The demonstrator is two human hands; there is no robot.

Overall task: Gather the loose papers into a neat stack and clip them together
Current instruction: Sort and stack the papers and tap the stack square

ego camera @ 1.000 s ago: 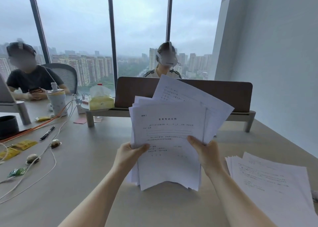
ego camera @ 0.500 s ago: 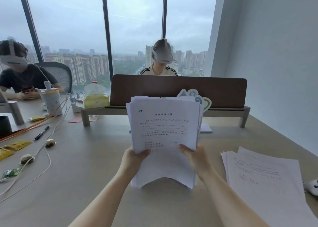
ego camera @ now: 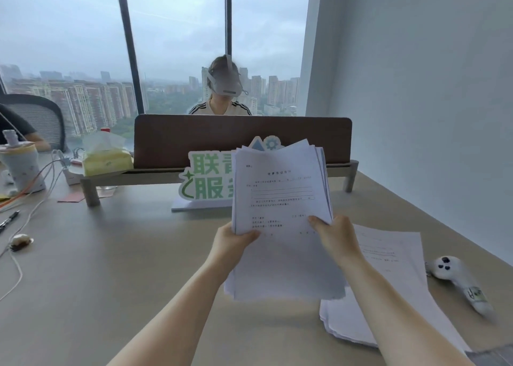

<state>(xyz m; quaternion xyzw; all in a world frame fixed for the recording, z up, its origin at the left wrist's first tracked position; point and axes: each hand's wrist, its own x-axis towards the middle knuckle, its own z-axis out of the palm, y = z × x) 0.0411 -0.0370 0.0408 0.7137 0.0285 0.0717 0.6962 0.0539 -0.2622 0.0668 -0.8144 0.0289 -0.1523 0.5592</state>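
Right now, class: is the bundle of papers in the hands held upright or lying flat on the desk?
Upright. The left hand and right hand grip the papers by their sides, printed page facing the camera.

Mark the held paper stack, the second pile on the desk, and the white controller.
held paper stack (ego camera: 280,193), head view, front sheet
second pile (ego camera: 394,257), head view, top sheet
white controller (ego camera: 455,277), head view, body

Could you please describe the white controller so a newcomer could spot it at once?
Start at the beige table, on its right side near the wall. Just beyond the flat pile of papers lies the white controller, the only curved plastic object there, with dark buttons.
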